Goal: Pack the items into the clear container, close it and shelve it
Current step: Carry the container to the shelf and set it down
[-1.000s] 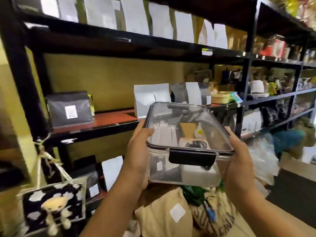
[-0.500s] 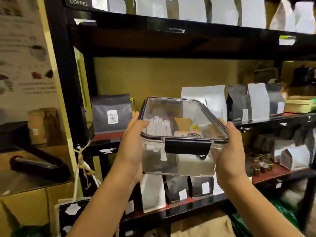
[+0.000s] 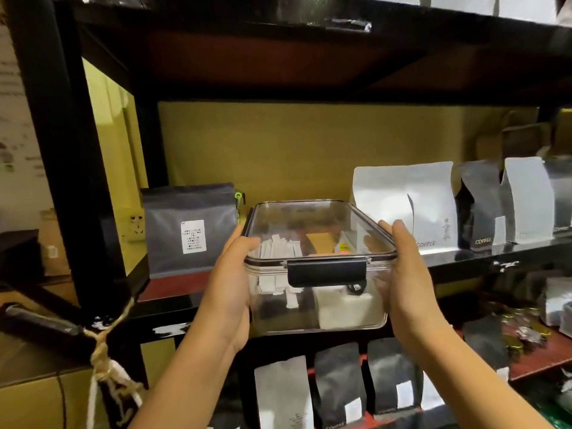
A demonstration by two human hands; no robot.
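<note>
Head view, clear container [image 3: 318, 308] level, long axis pointing away, left hand [image 3: 230, 292], right hand [image 3: 405, 292] gripping its sides.

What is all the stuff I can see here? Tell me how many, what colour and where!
clear plastic container with black latch: one, see-through, held at the shelf edge.
white paper sticks: several, white, inside the container.
dark grey pouch with white label: one, grey, shelf left.
big white coffee bag: one, white, shelf right.
black coffee bag: one, black, beside the white bag.
black metal shelf rack: one, black, all around.
lower-shelf bags: several, black and white, below.
left hand: holds the container's left side.
right hand: holds its right side.
</note>
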